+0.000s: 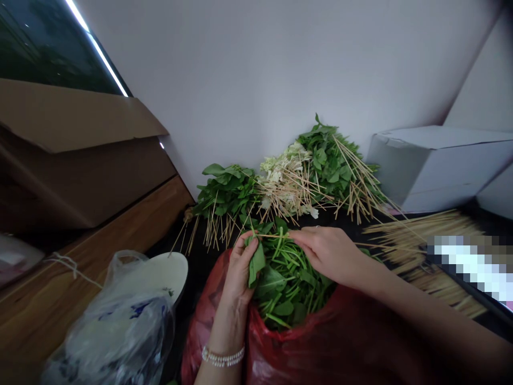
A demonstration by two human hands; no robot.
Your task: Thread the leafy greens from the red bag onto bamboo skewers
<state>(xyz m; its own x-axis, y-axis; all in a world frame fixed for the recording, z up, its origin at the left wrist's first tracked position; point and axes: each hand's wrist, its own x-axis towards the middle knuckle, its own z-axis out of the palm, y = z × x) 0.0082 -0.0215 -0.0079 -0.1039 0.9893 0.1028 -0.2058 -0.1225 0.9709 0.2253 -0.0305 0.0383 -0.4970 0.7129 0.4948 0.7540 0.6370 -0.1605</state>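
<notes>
My left hand (243, 262) is closed on a leafy green sprig (257, 263), whose leaves hang down past the fingers. From the right, my right hand (326, 251) grips a thin wooden skewer (272, 236), with its far end reaching the sprig at my left fingertips. Whether the point has gone through the stem I cannot tell. Both hands are above an open red plastic bag (288, 353) full of loose leafy greens (286, 291). A beaded bracelet (223, 356) circles my left wrist.
Skewered greens (228, 195) and pale leafy skewers (286, 179) lie against the wall, with more green skewers (332, 160) beside them. Loose bamboo skewers (433, 240) spread at right near a white box (433, 160). At left are a white bowl (176, 267), clear plastic bag (120, 326) and cardboard box (76, 171).
</notes>
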